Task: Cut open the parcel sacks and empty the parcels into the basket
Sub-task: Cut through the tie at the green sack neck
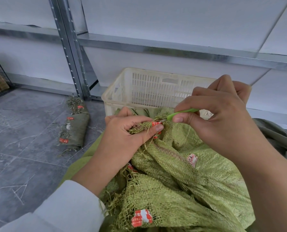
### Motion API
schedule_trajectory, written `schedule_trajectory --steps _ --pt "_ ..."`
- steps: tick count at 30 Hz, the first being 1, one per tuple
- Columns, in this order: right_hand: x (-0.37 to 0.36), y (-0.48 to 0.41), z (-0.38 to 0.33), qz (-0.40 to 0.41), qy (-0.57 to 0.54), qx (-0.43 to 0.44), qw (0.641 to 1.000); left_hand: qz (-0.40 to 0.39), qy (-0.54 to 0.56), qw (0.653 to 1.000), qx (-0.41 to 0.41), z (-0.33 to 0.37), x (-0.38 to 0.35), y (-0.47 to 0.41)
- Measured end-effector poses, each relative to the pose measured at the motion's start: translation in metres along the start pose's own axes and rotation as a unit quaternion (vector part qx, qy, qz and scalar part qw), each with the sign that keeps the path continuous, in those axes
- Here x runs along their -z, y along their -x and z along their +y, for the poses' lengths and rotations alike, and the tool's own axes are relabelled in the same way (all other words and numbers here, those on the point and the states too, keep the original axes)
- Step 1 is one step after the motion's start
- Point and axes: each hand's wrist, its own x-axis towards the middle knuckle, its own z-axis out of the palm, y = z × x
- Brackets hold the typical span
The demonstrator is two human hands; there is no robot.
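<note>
Just in front of the white slatted basket (144, 87), a green woven sack (189, 173) is bunched at its frayed mouth by the closed left hand (129, 131). A green-handled cutter (181, 113), seemingly bladed, is pinched by the right hand (218, 113) against that mouth.

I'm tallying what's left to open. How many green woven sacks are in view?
2. One sack lies in front of the basket, its frayed mouth pinched by the left hand; a folded sack lies on the floor at left. Others may be hidden.
</note>
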Motion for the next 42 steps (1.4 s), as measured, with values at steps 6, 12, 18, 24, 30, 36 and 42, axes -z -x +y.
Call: schedule_trajectory --steps 6,12,18,24,30,36,42 --pt "-0.001 -0.001 -0.002 -0.022 0.015 0.001 1.0 0.003 0.002 1.0 -0.005 0.0 -0.002 0.0" --pt "-0.003 -0.003 -0.007 -0.011 0.029 0.013 0.999 -0.01 0.001 1.0 -0.011 -0.001 0.0 0.0" --pt "-0.004 -0.002 -0.006 -0.042 0.023 0.021 0.999 -0.027 -0.009 1.0 -0.005 0.001 0.001 0.001" --pt "-0.007 -0.002 -0.003 -0.061 0.029 0.01 0.998 -0.043 -0.023 0.999 0.007 -0.001 -0.002 0.005" --pt "-0.016 0.002 0.001 -0.056 -0.115 -0.053 0.99 -0.044 0.025 0.999 0.012 -0.004 0.0 0.007" --pt "-0.026 0.004 -0.002 -0.03 -0.319 -0.135 0.938 -0.018 0.093 0.995 0.017 0.002 -0.003 0.009" --pt "-0.022 0.003 -0.006 -0.032 -0.408 -0.142 0.901 0.03 0.086 0.995 -0.042 0.01 -0.003 0.011"
